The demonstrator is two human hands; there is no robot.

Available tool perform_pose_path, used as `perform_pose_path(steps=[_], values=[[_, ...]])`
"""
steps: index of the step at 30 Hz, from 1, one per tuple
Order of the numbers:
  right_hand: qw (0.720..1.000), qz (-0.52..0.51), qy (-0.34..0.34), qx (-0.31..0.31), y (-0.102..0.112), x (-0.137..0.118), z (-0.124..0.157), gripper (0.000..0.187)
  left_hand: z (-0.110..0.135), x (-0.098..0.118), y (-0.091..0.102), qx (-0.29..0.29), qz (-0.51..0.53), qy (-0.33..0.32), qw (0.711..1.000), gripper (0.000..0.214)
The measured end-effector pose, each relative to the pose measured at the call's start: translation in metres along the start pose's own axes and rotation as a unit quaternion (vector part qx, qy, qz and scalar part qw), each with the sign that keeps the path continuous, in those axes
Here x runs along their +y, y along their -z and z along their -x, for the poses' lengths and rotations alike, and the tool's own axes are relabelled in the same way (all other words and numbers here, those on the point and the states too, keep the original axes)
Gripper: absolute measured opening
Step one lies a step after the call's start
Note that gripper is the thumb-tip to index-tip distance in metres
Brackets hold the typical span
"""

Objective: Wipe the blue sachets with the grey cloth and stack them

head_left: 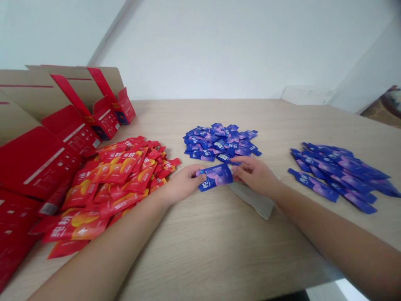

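The left hand (188, 180) pinches one sachet (218, 175) between thumb and fingers, at the sachet's left end. The right hand (255, 174) curls at the other end, thumb and forefinger close together; whether they grip the sachet, I cannot tell. The sachet is smooth, flat and roughly rectangular, blue with a pink-violet print, and is held tilted above the near edge of the blue heap (221, 142).

Under the right hand lies one grey strip (252, 198), matt and cloth-like, narrow, with a blunt end. The blue heap is a loose, flattish mound of small sachets, dozens by the look of it, too overlapped to count.

To the right lie the blue pouches (341, 169), longer and glossy, fanned over one another, roughly a dozen visible. To the left, the red heap (115, 179) holds plump, shiny packets with orange-yellow prints, again dozens, uncountable. Beside it stand the red boxes (67, 133), at least four, of folded card with bare brown insides and raised flaps. All rest on one pale, wood-grained table (200, 251).
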State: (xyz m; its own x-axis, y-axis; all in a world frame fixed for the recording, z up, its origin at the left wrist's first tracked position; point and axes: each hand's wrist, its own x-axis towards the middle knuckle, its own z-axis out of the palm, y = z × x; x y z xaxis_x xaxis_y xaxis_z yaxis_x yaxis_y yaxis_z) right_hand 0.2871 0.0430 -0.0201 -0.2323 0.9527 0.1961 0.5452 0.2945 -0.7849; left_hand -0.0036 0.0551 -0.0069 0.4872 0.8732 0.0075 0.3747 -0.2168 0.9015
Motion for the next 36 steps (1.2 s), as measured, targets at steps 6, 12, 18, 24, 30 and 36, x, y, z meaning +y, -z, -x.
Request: perform_pose_path(steps=[6, 12, 18, 24, 30, 36], values=[[0.971, 0.199, 0.123, -0.043, 0.008, 0.018, 0.002, 0.048, 0.024, 0.020, -0.021, 0.094, -0.254, 0.007, 0.963, 0.041], [0.949, 0.290, 0.123, 0.013, -0.004, 0.012, 0.007, 0.044, 0.030, 0.021, -0.064, 0.010, -0.378, -0.057, 0.924, 0.062], [0.952, 0.287, 0.092, -0.048, 0.003, 0.012, 0.004, 0.019, 0.027, 0.018, -0.038, -0.105, -0.297, -0.185, 0.931, 0.025], [0.964, 0.233, 0.124, -0.015, -0.002, -0.007, 0.010, 0.018, 0.031, 0.018, -0.044, 0.061, -0.370, -0.075, 0.924, 0.069], [0.948, 0.154, 0.185, -0.207, -0.005, -0.045, 0.027, 0.027, 0.023, 0.011, -0.030, -0.052, -0.315, -0.124, 0.939, 0.086], [0.944, 0.184, 0.166, -0.217, -0.001, -0.058, 0.030, 0.031, 0.020, 0.002, -0.029, -0.054, -0.288, -0.146, 0.945, 0.095]])
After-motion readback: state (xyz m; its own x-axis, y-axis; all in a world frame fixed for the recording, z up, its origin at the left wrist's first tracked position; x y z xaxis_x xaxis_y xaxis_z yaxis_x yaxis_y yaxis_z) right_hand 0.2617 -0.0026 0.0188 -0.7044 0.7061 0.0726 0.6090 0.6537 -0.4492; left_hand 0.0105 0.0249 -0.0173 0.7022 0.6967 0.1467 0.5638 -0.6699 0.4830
